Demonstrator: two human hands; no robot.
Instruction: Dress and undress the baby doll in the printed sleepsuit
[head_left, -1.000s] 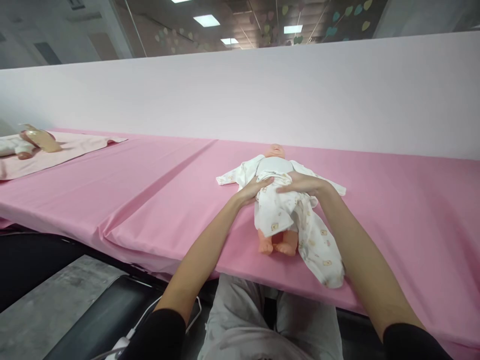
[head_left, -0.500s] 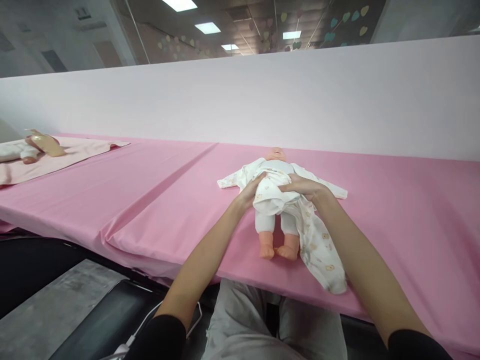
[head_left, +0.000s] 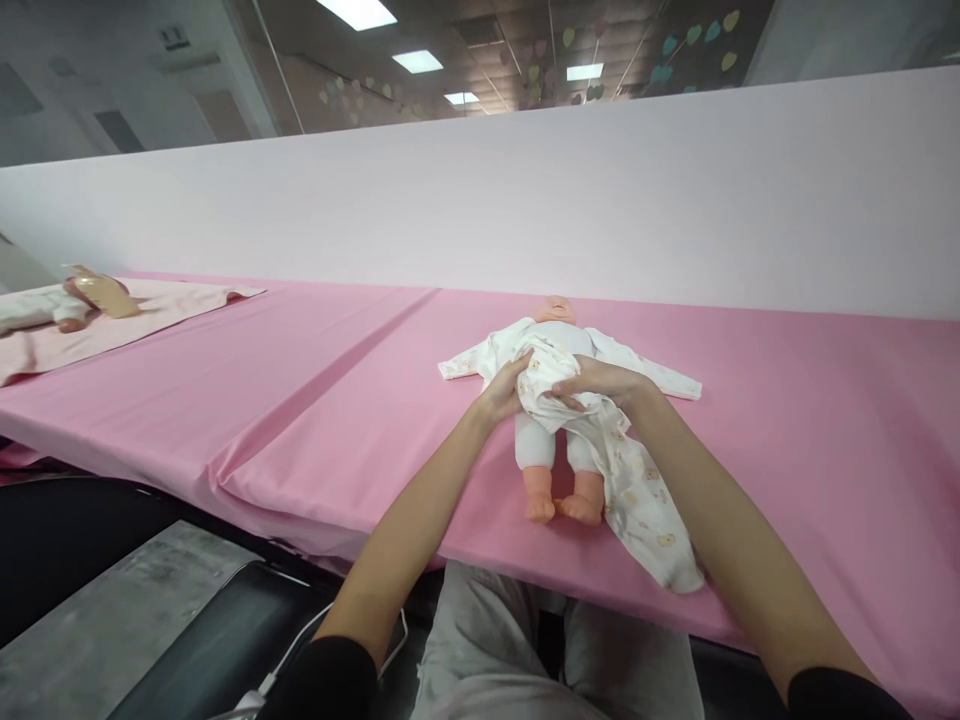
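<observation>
On its back on the pink-covered table lies a baby doll (head_left: 536, 450), head away from me and bare feet toward me. Under its body and arms spreads a white patterned baby romper (head_left: 652, 510), its sleeves stretched out to both sides. One leg of the romper trails down to the right of the doll's legs. Bunched romper cloth over the doll's belly is gripped by my left hand (head_left: 506, 390) from the left. My right hand (head_left: 596, 382) has its fingers curled on the same bunch from the right.
A pink cloth (head_left: 480, 480) with a raised fold covers the table. At the far left another doll (head_left: 45, 308) and a yellowish bottle-like object (head_left: 109, 295) lie on a pale mat (head_left: 165, 315). A white partition (head_left: 480, 200) stands behind. A black chair (head_left: 217, 640) is at lower left.
The romper cloth between my hands has been gathered up into a tighter bunch, its open edge no longer hanging over the doll's thighs. My right fingers have curled further around it.
</observation>
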